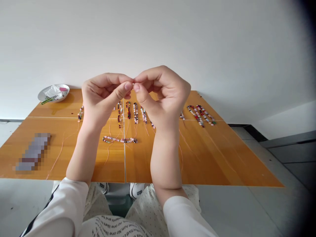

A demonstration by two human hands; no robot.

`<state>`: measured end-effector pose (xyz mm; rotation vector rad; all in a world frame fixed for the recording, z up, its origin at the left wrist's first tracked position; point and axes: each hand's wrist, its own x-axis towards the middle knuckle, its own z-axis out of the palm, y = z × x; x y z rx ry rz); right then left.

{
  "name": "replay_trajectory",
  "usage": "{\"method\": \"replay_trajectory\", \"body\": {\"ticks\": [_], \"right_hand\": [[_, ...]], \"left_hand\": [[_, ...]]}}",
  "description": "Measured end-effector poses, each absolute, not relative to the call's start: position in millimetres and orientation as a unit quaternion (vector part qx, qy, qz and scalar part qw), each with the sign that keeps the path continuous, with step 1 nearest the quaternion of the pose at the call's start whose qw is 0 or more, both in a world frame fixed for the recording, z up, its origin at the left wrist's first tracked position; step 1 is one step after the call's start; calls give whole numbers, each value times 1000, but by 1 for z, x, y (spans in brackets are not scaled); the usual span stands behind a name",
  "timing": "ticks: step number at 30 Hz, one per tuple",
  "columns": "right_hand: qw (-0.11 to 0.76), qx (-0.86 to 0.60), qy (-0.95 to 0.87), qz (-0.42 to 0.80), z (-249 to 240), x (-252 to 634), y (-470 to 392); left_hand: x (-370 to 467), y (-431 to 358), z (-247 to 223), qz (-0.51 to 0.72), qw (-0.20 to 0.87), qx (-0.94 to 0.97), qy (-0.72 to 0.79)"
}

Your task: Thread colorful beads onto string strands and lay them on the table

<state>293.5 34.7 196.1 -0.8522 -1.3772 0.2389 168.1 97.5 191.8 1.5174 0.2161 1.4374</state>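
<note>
Both hands are raised in front of me above the table, their fingertips meeting. My left hand [106, 92] pinches thumb against forefinger. My right hand [160, 92] does the same, its tips touching those of the left. A tiny pale speck shows between the thumbs, too small to name. Below the hands lies a beaded string loop [119, 140] of pink and dark beads with loose thread ends. Behind them lie several more bead strings [135, 113] in a row, partly hidden by my wrists.
At the back left stands a metal plate [41, 95] holding plastic bags and a green-handled item. A blurred-out flat object [33, 153] lies on the left of the wooden table [222, 158]. Red and white bead strings [206, 115] lie at the right. A white wall [158, 39] rises behind.
</note>
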Motion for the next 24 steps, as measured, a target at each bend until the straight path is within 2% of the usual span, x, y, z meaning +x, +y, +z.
{"method": "replay_trajectory", "body": {"ticks": [14,24], "right_hand": [[716,-345,-585,160,195,296,38],[707,-295,-599,232,178,309,70]], "left_hand": [[168,100,190,577,501,635,113],[168,104,189,565,515,638,91]]}}
